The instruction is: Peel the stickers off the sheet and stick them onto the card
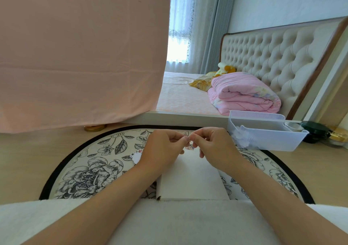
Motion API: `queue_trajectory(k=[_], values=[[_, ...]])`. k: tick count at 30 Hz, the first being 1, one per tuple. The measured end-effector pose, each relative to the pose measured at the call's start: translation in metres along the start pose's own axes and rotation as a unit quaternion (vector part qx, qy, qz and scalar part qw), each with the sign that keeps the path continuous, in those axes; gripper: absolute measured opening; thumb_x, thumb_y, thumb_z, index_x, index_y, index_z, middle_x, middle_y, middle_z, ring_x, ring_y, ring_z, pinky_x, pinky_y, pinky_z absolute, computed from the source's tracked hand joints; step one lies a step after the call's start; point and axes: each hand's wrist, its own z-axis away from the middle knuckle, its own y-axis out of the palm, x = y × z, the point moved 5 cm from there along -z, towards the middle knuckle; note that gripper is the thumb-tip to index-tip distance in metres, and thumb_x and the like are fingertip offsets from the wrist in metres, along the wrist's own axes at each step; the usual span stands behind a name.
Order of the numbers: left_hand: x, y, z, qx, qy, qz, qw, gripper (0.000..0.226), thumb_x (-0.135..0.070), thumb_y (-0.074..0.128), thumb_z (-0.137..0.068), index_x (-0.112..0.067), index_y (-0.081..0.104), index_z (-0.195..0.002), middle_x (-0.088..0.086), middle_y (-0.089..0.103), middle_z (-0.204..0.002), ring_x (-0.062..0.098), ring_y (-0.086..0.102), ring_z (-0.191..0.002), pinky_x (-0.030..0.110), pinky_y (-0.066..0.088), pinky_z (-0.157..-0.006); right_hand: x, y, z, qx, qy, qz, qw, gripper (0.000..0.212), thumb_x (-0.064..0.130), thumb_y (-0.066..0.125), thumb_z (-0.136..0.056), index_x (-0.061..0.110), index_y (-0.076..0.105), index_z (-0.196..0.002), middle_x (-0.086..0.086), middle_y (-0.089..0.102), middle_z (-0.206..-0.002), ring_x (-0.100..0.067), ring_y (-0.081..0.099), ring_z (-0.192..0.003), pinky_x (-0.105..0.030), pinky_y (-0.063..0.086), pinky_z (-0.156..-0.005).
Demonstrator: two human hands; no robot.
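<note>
The fingers (pixel 183 141) of both hands meet tip to tip, pinching a tiny cartoon sticker (pixel 188 147) between them. The left hand (pixel 165 147) and the right hand (pixel 213 146) are each curled onto it, raised just above the far end of the white card (pixel 192 178). From where I stand this looks like the peeling step, though the piece is too small to tell film from backing. The card lies flat on a round flowered mat (pixel 90 169), with no sticker on the part I can see. Another cut-out sticker piece (pixel 136 155) lies on the mat just beside the left wrist. A clear plastic tray (pixel 263 139) sits on the worktop (pixel 18 160) to the right. Next, I'd judge, the layers need a slow fingertip pull apart, then the sticky face lowered onto the card and pressed flat.
</note>
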Motion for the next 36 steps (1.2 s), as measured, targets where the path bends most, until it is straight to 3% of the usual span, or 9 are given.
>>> queue_trajectory(k=[7, 21, 29, 33, 36], values=[[-0.0014, 0.0003, 0.0008, 0.005, -0.006, 0.009, 1.000, 0.013, -0.033, 0.073, -0.089, -0.024, 0.080, -0.083, -0.011, 0.077, -0.077, 0.005, 0.074, -0.069, 0.026, 0.055, -0.062, 0.0010, -0.0003, 0.0007, -0.010, -0.017, 0.020, 1.000, 0.020, 0.025, 0.067, -0.094, 0.032, 0.073, -0.076, 0.005, 0.071, -0.067, -0.010, 0.061, -0.046, -0.022, 0.052, -0.052], [-0.0039, -0.0009, -0.0014, 0.019, 0.017, -0.002, 1.000, 0.015, -0.025, 0.064, -0.095, -0.025, 0.072, -0.082, -0.011, 0.075, -0.078, 0.007, 0.069, -0.062, 0.020, 0.046, -0.056, -0.0009, -0.0006, -0.0008, -0.008, -0.001, -0.011, 1.000, 0.014, 0.025, 0.069, -0.092, 0.025, 0.077, -0.080, 0.006, 0.073, -0.072, -0.010, 0.060, -0.049, -0.019, 0.049, -0.054], [-0.0039, 0.0000, -0.0015, 0.012, 0.035, -0.026, 0.999, 0.019, -0.025, 0.063, -0.095, -0.029, 0.070, -0.078, -0.014, 0.074, -0.076, 0.007, 0.069, -0.061, 0.023, 0.047, -0.057, 0.0034, -0.0017, 0.0022, -0.022, -0.021, 0.020, 0.999, 0.015, 0.026, 0.069, -0.090, 0.029, 0.078, -0.079, 0.013, 0.073, -0.071, -0.014, 0.064, -0.058, -0.039, 0.059, -0.065], [-0.0032, -0.0005, -0.0016, 0.012, 0.035, -0.026, 0.999, 0.020, -0.024, 0.064, -0.094, -0.031, 0.069, -0.076, -0.016, 0.073, -0.074, 0.008, 0.068, -0.062, 0.024, 0.047, -0.056, 0.0059, -0.0016, 0.0030, -0.015, -0.029, 0.021, 0.999, 0.017, 0.023, 0.069, -0.090, 0.029, 0.080, -0.078, 0.012, 0.074, -0.070, -0.008, 0.063, -0.057, -0.042, 0.060, -0.066], [-0.0024, -0.0003, -0.0023, 0.008, 0.043, -0.040, 0.998, 0.018, -0.026, 0.065, -0.093, -0.030, 0.070, -0.076, -0.014, 0.073, -0.074, 0.014, 0.069, -0.065, 0.033, 0.053, -0.058, 0.0081, -0.0013, 0.0039, -0.015, -0.031, 0.033, 0.999, 0.019, 0.022, 0.069, -0.090, 0.030, 0.079, -0.076, 0.014, 0.073, -0.069, -0.011, 0.063, -0.057, -0.041, 0.059, -0.066]])
